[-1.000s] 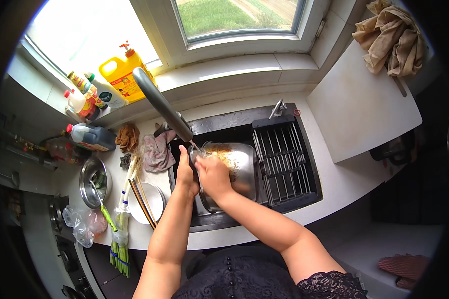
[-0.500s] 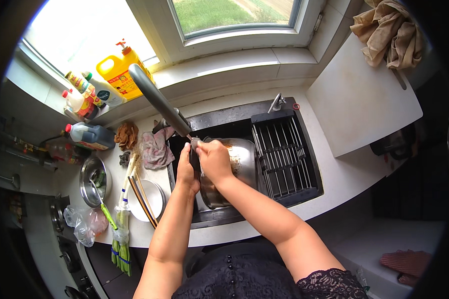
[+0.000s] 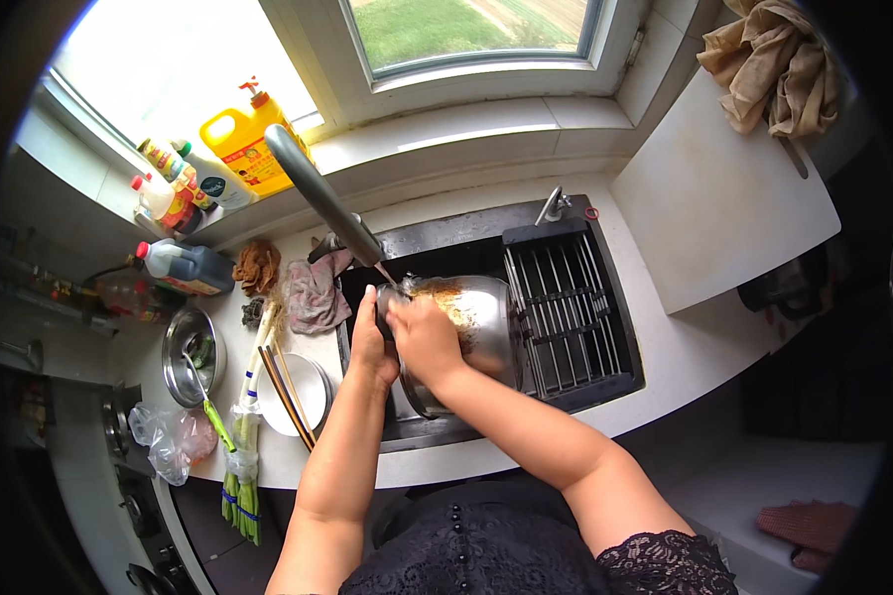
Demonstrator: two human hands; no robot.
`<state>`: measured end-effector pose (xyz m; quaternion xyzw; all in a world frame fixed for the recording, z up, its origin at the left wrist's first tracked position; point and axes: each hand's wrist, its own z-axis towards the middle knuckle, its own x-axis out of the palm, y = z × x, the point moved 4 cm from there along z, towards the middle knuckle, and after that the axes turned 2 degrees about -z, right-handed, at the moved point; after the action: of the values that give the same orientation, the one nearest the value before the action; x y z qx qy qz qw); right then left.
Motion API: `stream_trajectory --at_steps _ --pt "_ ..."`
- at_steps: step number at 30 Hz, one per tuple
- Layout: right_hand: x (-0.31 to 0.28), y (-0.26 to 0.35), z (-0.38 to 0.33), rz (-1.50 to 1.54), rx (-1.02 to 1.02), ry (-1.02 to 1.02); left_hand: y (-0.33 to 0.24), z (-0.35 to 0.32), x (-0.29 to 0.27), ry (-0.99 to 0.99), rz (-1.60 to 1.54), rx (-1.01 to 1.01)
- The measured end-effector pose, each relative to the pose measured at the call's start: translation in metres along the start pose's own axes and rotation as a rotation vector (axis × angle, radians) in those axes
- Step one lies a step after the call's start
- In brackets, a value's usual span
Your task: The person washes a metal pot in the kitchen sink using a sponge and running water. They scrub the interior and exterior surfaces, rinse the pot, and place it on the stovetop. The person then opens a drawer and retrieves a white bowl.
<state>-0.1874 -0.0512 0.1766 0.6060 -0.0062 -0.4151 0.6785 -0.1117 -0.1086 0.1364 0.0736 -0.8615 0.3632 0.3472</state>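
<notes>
My left hand (image 3: 371,342) is curled round the side of a dark rounded thing (image 3: 391,296) under the tap's stream; its kind is mostly hidden, and it may be a part of the pot. My right hand (image 3: 425,337) is closed against the same dark thing from the right, fingertips bent out of sight. Beneath and beside the hands, a stainless steel pot (image 3: 486,332) lies tipped over in the black sink (image 3: 422,238), brown scorch stains on its metal. The grey tap (image 3: 318,188) reaches down over the hands with a thin stream of water.
A metal drying rack (image 3: 561,307) covers the sink's right side. To the left are a pinkish cloth (image 3: 316,296), white plates (image 3: 303,397) with chopsticks, spring onions (image 3: 243,466) and a steel bowl (image 3: 191,357). A yellow pump bottle (image 3: 253,149) stands on the sill; a white board (image 3: 724,198) leans right.
My right hand has shifted slightly downward along the dark thing, its fingers curling lower. The dark thing has turned a little, showing more of its rounded top. The left hand stays about where it was.
</notes>
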Motion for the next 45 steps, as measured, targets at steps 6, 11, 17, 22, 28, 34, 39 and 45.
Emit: stream_trajectory --at_steps 6,11,17,22,28,34,39,45 --pt "-0.002 -0.001 0.000 -0.040 -0.002 0.030 0.006 -0.007 -0.008 0.003 -0.008 0.023" --pt "0.001 -0.027 0.039 0.117 0.220 0.186 0.002 -0.023 0.009 -0.047 0.006 -0.015" --pt "-0.004 0.009 -0.018 -0.059 -0.012 0.154 0.001 -0.009 -0.013 -0.041 -0.072 -0.006" --pt "-0.048 0.019 -0.034 -0.204 -0.169 0.188 0.000 -0.031 0.000 -0.011 -0.038 -0.014" --pt "-0.068 -0.012 -0.058 -0.556 -0.642 0.179 0.003 -0.051 -0.010 -0.037 0.066 -0.128" --pt "-0.077 -0.038 -0.038 -0.378 -0.423 0.092 0.006 -0.073 -0.022 -0.062 0.072 -0.057" --pt "-0.058 -0.010 -0.070 -0.406 -0.585 0.115 0.012 -0.089 -0.028 0.021 0.095 -0.045" --pt "-0.049 -0.020 -0.013 -0.489 -0.393 0.216 0.016 -0.110 -0.026 0.105 0.172 -0.003"
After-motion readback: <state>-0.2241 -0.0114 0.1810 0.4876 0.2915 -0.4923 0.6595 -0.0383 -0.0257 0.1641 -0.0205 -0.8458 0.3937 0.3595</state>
